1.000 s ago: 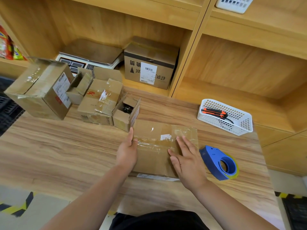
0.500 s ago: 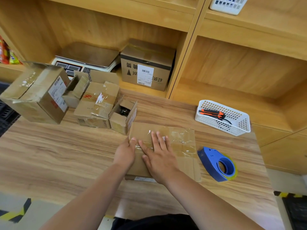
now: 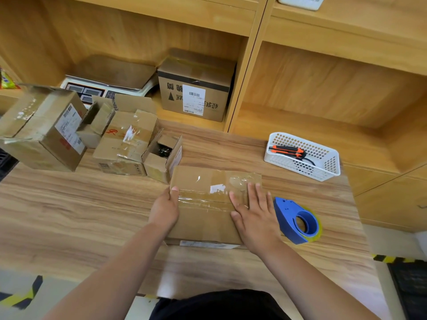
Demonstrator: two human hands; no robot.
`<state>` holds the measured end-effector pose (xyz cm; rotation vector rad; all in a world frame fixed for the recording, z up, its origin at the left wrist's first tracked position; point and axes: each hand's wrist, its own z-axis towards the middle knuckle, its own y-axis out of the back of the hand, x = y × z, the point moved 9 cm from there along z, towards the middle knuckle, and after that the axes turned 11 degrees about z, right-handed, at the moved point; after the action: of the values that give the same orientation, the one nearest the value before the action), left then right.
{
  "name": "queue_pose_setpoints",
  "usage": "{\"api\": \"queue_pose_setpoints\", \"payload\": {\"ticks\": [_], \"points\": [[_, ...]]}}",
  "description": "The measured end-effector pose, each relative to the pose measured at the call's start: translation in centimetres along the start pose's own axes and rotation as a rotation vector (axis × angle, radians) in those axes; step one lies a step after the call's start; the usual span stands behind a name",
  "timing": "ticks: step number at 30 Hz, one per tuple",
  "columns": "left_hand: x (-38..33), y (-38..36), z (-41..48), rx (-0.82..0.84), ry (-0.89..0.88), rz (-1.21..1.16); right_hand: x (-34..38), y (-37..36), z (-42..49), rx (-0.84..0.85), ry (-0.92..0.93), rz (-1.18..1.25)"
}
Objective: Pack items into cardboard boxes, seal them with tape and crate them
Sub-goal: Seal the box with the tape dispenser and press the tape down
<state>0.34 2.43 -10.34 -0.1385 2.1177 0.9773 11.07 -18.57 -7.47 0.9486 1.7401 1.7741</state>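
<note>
Item: cardboard box (image 3: 203, 224), flat on table (image 3: 80, 204), tape over top seam. Left hand (image 3: 164, 210) grips left edge, thumb on top. Right hand (image 3: 254, 215) flat, fingers straight, pressing tape. Handling, likely: light, stiff, tape slick. Hold by opposite edges.

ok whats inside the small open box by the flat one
A dark shiny object lies inside the small open box; what it is I cannot tell. Its walls and flaps hide the rest.
</note>
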Motion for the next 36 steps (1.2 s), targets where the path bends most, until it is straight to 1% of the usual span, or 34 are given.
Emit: {"api": "queue_pose_setpoints", "payload": {"ticks": [3, 7, 9, 10, 11, 12, 14, 16, 17, 19, 22, 26, 30, 32, 36], "points": [[-0.2, 0.0, -0.1, -0.006, 0.008, 0.003, -2.3, 0.3, -0.7, 0.017, -0.051, 0.009], [-0.3, 0.1, -0.2, -0.015, 0.006, 0.011, -4.3, 1.1, -1.9, -0.036, -0.096, 0.001], [-0.4, 0.1, -0.3, -0.026, 0.002, 0.017, -4.5, 1.7, -2.3, -0.094, -0.146, 0.024], [-0.4, 0.2, -0.3, -0.032, -0.001, 0.020, -4.3, 2.0, -2.3, -0.083, -0.187, 0.050], [-0.4, 0.2, -0.3, -0.037, -0.005, 0.026, -4.0, 2.0, -2.1, -0.052, -0.238, 0.094], [-0.4, 0.2, -0.3, -0.041, -0.006, 0.033, -4.1, 1.5, -1.9, 0.014, -0.316, 0.185], [-0.4, 0.3, -0.4, -0.050, -0.009, 0.036, -4.4, 0.1, -1.4, 0.126, -0.519, 0.461], [-0.4, 0.3, -0.4, -0.048, -0.012, 0.038, -4.6, -0.6, -0.8, 0.136, -0.657, 0.647], [-0.4, 0.3, -0.4, -0.047, -0.013, 0.039, -4.6, -0.5, -0.6, 0.127, -0.684, 0.675], [-0.5, 0.3, -0.4, -0.043, -0.012, 0.039, -4.9, -0.6, -0.3, 0.127, -0.693, 0.654], [-0.4, 0.2, -0.3, -0.040, -0.007, 0.040, -5.5, -0.7, -0.2, 0.114, -0.643, 0.677], [-0.1, 0.1, -0.2, -0.034, -0.004, 0.024, -6.0, -1.2, -0.7, 0.131, -0.607, 0.835], [-0.1, 0.1, -0.1, -0.022, 0.007, -0.007, -6.2, -0.7, -1.1, 0.086, -0.633, 0.998], [-0.2, 0.1, -0.2, -0.031, 0.003, 0.001, -6.1, -0.5, -1.1, 0.067, -0.633, 0.980], [-0.5, 0.3, -0.4, -0.048, -0.010, 0.027, -5.6, 0.0, -0.1, 0.086, -0.712, 0.747]]}}
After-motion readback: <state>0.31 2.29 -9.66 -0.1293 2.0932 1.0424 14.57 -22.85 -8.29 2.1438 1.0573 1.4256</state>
